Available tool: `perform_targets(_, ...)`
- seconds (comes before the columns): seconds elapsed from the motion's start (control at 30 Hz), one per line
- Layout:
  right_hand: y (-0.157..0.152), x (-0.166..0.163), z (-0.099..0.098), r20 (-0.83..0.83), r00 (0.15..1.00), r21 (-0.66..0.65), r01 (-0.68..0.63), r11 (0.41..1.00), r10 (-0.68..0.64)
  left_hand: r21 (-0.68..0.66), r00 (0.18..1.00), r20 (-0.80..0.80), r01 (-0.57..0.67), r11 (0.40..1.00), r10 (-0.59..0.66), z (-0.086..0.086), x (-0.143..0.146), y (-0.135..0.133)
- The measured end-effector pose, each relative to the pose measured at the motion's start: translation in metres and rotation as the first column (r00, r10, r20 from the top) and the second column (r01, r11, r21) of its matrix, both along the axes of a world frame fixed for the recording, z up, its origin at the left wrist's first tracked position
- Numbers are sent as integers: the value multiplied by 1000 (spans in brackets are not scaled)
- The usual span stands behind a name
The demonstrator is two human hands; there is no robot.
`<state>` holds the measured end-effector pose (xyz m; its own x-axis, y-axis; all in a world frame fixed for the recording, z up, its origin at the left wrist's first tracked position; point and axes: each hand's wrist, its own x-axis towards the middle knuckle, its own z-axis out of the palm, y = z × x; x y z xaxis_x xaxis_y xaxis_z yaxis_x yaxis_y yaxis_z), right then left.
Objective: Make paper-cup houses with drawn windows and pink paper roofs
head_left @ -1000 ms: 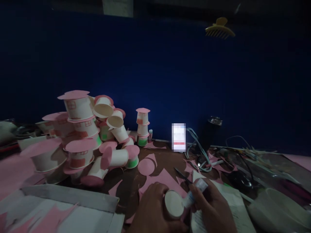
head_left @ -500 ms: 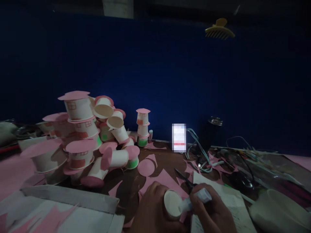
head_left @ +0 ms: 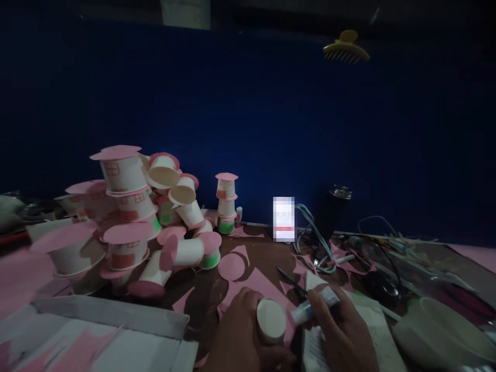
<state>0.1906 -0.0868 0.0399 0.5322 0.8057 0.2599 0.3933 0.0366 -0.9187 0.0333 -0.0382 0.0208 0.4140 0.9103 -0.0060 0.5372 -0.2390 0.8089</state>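
Note:
My left hand (head_left: pixel 242 328) is wrapped round a white paper cup (head_left: pixel 271 319), its round pale end facing up. Close by on the right, my right hand (head_left: pixel 343 330) grips a glue stick (head_left: pixel 315 306) with a whitish, translucent body. The glue stick's lower end points at the cup, with a small gap between them. Under and behind my hands lies a pink paper sheet (head_left: pixel 253 283) with cut edges. Scissors (head_left: pixel 291 281) rest just beyond my right hand, their handles partly hidden. A pink paper disc (head_left: pixel 231 266) lies behind my left hand.
Many cups with pink paper discs (head_left: pixel 129 232) are piled at left. A small tower of cups (head_left: pixel 226 204) stands at the back. A white box (head_left: pixel 112 316) holds pink scraps. To the right are a lit phone (head_left: pixel 283 219), a black bottle (head_left: pixel 334 214), cables and a bowl (head_left: pixel 442 333).
The glue stick has moved away from the cup's rim, slightly up and to the right. The cup, still in my left hand, has shifted a little left and up.

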Motion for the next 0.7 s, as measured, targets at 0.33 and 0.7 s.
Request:
perform_targets(0.33, -4, -6, -3, -47, 993, 30, -110, 994, 111, 90, 999, -6, -49, 995, 49, -8, 6, -3)
perform_targets(0.7, -4, -8, -6, -147, 975, -1, -167, 986, 165, 156, 992, 122, -9, 988, -10, -15, 4, -1)
